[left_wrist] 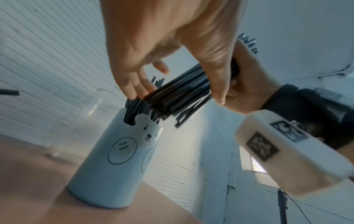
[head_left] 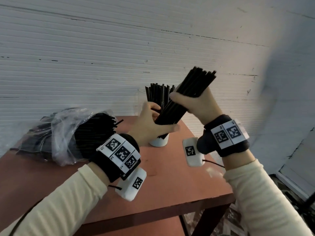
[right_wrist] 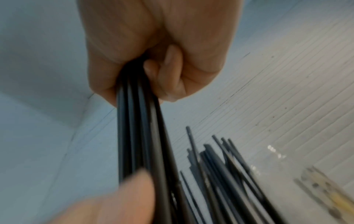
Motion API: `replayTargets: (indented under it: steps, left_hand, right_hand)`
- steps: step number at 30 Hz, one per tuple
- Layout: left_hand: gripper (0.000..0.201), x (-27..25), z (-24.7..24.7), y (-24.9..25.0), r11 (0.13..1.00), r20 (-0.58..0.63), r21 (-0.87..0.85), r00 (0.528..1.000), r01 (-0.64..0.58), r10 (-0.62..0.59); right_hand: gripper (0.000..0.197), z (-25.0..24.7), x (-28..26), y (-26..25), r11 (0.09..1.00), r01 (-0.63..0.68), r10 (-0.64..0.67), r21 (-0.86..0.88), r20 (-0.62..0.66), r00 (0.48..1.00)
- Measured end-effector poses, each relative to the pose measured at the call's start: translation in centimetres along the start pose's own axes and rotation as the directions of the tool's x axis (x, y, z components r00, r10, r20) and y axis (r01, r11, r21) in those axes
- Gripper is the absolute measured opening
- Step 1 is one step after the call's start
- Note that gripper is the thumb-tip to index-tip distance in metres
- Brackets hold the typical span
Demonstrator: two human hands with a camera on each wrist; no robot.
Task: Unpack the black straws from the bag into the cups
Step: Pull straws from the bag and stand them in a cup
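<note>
My right hand (head_left: 189, 101) grips a thick bundle of black straws (head_left: 194, 84) at its middle, tilted up to the right. My left hand (head_left: 158, 120) holds the bundle's lower end between thumb and fingers, just above a white bear-face cup (head_left: 159, 142). More black straws (head_left: 158, 94) stand upright in that cup. In the left wrist view the bundle (left_wrist: 182, 94) hangs slanted over the cup (left_wrist: 118, 159). The right wrist view shows my fist (right_wrist: 153, 53) closed round the straws (right_wrist: 138, 136). A clear plastic bag (head_left: 63, 133) full of black straws lies on its side at the left.
Everything sits on a reddish-brown table (head_left: 170, 176) against a white ribbed wall. A clear plastic cup (left_wrist: 82, 121) stands behind the white cup. The table's right edge and front corner are close to the cup; floor clutter lies beyond.
</note>
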State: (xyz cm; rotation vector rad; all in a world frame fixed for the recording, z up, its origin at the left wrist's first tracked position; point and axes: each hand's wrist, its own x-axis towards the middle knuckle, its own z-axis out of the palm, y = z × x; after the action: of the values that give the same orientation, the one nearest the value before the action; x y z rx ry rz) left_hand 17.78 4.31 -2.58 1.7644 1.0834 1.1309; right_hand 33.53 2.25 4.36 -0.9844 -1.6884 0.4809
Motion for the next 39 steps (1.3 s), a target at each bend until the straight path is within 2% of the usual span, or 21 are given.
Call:
replayTargets:
  steps: [3, 5, 6, 7, 9, 11, 17, 21, 25, 27, 32, 33, 37, 39]
  left_hand:
    - [0.097, 1.7, 0.5, -1.0, 0.997, -0.174, 0.076, 0.985, 0.026, -0.013]
    - [0.126, 3.3, 0.8, -2.1, 0.987, -0.172, 0.087, 0.978, 0.133, -0.117]
    - [0.134, 4.0, 1.0, -2.7, 0.980, -0.138, 0.073, 0.975, 0.185, -0.174]
    - [0.131, 4.6, 1.1, -3.2, 0.971, -0.094, 0.068, 0.971, 0.228, -0.221]
    - [0.109, 5.5, 1.3, -3.9, 0.955, -0.043, 0.107, 0.961, 0.277, -0.274]
    - [0.099, 6.0, 1.3, -4.4, 0.951, -0.032, 0.152, 0.963, 0.270, -0.269]
    - [0.103, 6.6, 0.7, -4.7, 0.954, 0.017, 0.173, 0.967, 0.246, -0.253]
    - [0.111, 6.5, 0.3, -4.3, 0.951, 0.051, 0.191, 0.965, 0.245, -0.258]
    - [0.098, 6.4, 0.2, -4.6, 0.952, 0.054, 0.174, 0.963, 0.251, -0.264]
    - [0.097, 6.4, 0.1, -4.7, 0.959, 0.075, 0.169, 0.967, 0.227, -0.242]
    - [0.094, 6.6, -0.1, -4.9, 0.964, 0.099, 0.170, 0.970, 0.203, -0.222]
    - [0.095, 6.7, -0.1, -5.0, 0.965, 0.097, 0.166, 0.970, 0.205, -0.222]
    - [0.094, 6.7, 0.0, -5.1, 0.968, 0.082, 0.152, 0.974, 0.198, -0.212]
    - [0.095, 6.8, 0.1, -5.1, 0.968, 0.077, 0.151, 0.974, 0.201, -0.215]
  right_hand:
    - [0.016, -1.5, 1.7, 0.2, 0.997, -0.038, 0.046, 0.060, -0.146, 0.988]
    - [0.013, -1.9, 2.7, 0.4, 0.996, -0.055, 0.066, 0.063, -0.184, 0.981]
    - [0.012, -1.9, 3.2, 0.6, 0.997, -0.063, 0.072, 0.049, -0.186, 0.980]
    - [0.013, -1.8, 3.6, 0.8, 0.997, -0.073, 0.078, 0.034, -0.182, 0.980]
    - [0.013, -1.6, 4.1, 1.3, 0.996, -0.088, 0.088, 0.013, -0.168, 0.982]
    - [0.015, -1.3, 4.5, 1.7, 0.996, -0.085, 0.082, -0.012, -0.147, 0.986]
    - [0.031, -0.4, 5.8, 2.2, 0.993, -0.052, 0.045, -0.110, -0.069, 0.997]
    - [0.024, 0.3, 6.6, 2.0, 0.984, -0.032, 0.033, -0.178, 0.006, 0.999]
    - [0.029, 0.6, 7.0, 2.7, 0.963, -0.055, 0.090, -0.265, 0.122, 0.988]
    - [0.028, 1.0, 6.7, 3.4, 0.953, -0.076, 0.126, -0.294, 0.153, 0.980]
    - [0.019, 1.7, 5.4, 4.2, 0.938, -0.101, 0.159, -0.333, 0.152, 0.976]
    - [0.022, 1.8, 5.2, 4.2, 0.935, -0.106, 0.160, -0.338, 0.138, 0.977]
    - [0.055, 1.7, 4.5, 4.1, 0.953, -0.054, 0.069, -0.299, 0.042, 0.997]
    - [0.057, 1.7, 4.3, 4.2, 0.948, 0.001, -0.010, -0.318, -0.026, 1.000]
